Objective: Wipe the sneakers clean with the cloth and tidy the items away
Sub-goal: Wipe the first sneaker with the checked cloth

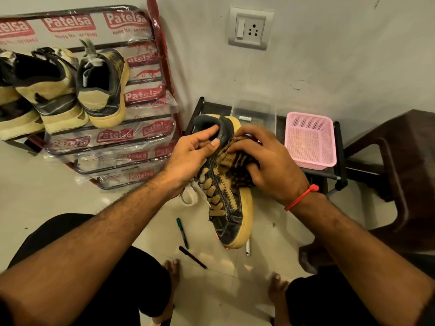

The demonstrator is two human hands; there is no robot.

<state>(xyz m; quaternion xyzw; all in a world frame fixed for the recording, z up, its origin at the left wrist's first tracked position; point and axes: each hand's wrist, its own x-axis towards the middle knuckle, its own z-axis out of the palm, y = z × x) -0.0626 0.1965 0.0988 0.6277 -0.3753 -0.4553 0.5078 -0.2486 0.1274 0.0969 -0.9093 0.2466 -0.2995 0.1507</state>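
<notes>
Two hands meet over one sneaker [229,203] held in the air above the tiled floor [42,184], its toe pointing down toward the person and its heel up near a low dark rack [339,161]. The left hand [191,154] has its grip round the padded collar, thumb lying on the outside, fingers curled into the opening; how far they reach inside is hidden. The right hand [266,161] presses a brown patterned cloth [237,161] against the shoe's side, fingers curled over it, so most of the cloth is covered and its edges are blurred. The sneaker is black with tan stripes, tan laces and a thick yellowish sole; a white lace end hangs below the left wrist. A small red glow shows at the toe, too small to make out.

Three more sneakers [58,90] stand heel-out on a metal shoe rack [131,142] wrapped in printed plastic at the left; the leftmost is cut off by the frame edge. A pink basket [310,140] sits on the low dark rack, beside a clear box [256,114] that is hard to read. Two pens [186,241] lie on the floor near the bare feet. A brown chair [400,165] is partly cut off at right.
</notes>
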